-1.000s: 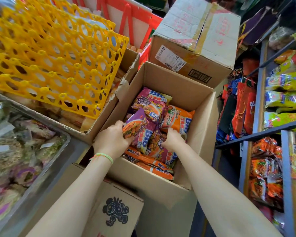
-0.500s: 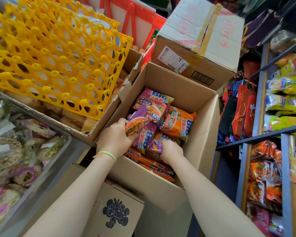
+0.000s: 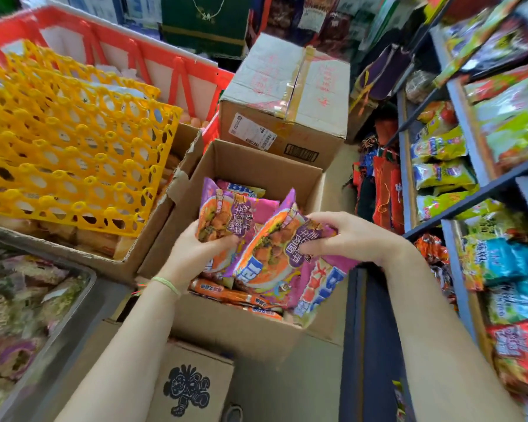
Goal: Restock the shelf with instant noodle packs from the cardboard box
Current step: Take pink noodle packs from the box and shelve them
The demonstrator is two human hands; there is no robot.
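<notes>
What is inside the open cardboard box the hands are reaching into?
The open cardboard box holds instant noodle packs: purple ones gripped by both hands, orange ones lying flat beneath. Anything deeper is covered by packs and hands.

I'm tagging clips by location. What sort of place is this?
Most likely a small grocery shop's aisle or stockroom: metal shelves packed with snack packets, stacked cardboard boxes, yellow egg trays, and an open box of noodle packs.

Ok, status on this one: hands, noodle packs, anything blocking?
Left hand grips purple noodle packs. Right hand grips another purple bunch. Both bunches above the open cardboard box. Shelf to the right, path unobstructed.
</notes>
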